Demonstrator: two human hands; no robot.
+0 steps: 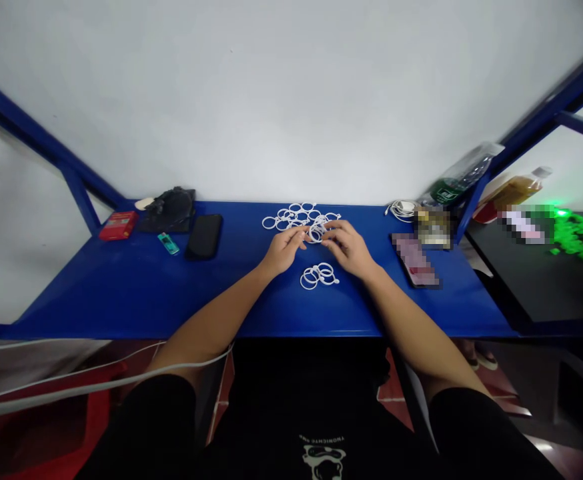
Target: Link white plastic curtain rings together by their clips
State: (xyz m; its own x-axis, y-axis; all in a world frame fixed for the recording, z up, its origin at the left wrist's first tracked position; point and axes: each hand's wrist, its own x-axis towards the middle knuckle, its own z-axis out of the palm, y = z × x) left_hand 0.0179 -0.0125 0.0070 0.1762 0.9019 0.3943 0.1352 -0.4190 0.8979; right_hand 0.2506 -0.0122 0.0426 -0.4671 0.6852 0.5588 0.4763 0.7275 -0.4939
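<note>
Over the blue table, my left hand point(284, 252) and my right hand point(349, 248) face each other with a white plastic ring point(315, 233) between them. My left fingertips pinch close to the ring's left side. On the other side, the fingers of my right hand curl around its right edge. Behind the hands lies a loose pile of white rings point(299, 212), each with a small round tab; the hands partly cover it. A smaller overlapping group of white rings point(309, 279) rests nearer to me, below and between the hands.
Left on the blue table point(121, 293) lie a black phone point(204, 236), a teal packet point(168, 244), a black plastic bag point(169, 210) and a red box point(118, 226). Rightward are a white cable point(401, 210), a blurred phone-shaped item point(415, 260) and a plastic bottle point(464, 175). Blue frame posts flank both sides.
</note>
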